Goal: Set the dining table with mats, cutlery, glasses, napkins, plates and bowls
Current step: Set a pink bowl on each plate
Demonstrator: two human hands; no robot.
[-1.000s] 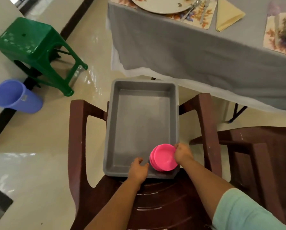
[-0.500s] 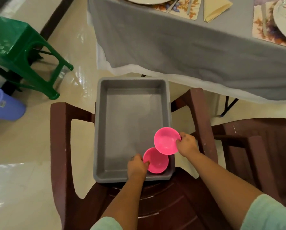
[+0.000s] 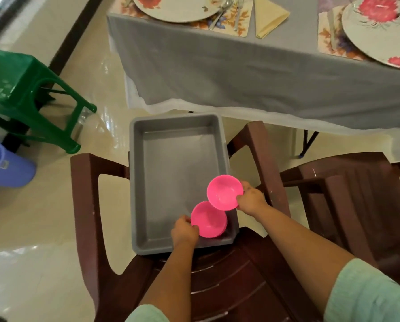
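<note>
A grey tub [image 3: 164,156] sits on the seat of a brown plastic chair [image 3: 85,205]. My right hand [image 3: 250,201] grips the rim of a pink bowl [image 3: 224,192] lifted just above the tub's near right corner. Below it, my left hand [image 3: 184,232] holds the edge of a second pink bowl [image 3: 208,219], which looks like a small stack, low in the tub. The dining table [image 3: 241,73] ahead has a grey cloth, with floral mats, a plate [image 3: 178,8], cutlery [image 3: 227,10] and a yellow napkin [image 3: 270,16]. Another plate [image 3: 378,29] lies at the right.
A second brown chair [image 3: 352,196] stands to the right, close to the table. A green plastic stool [image 3: 20,94] and a blue bucket [image 3: 3,166] are on the floor at the left. Glossy tile floor lies between the chair and the table.
The pink bowls were stacked together in the tub's near corner. My right hand has lifted the top bowl up and away, while my left hand took hold of the bowl left below.
</note>
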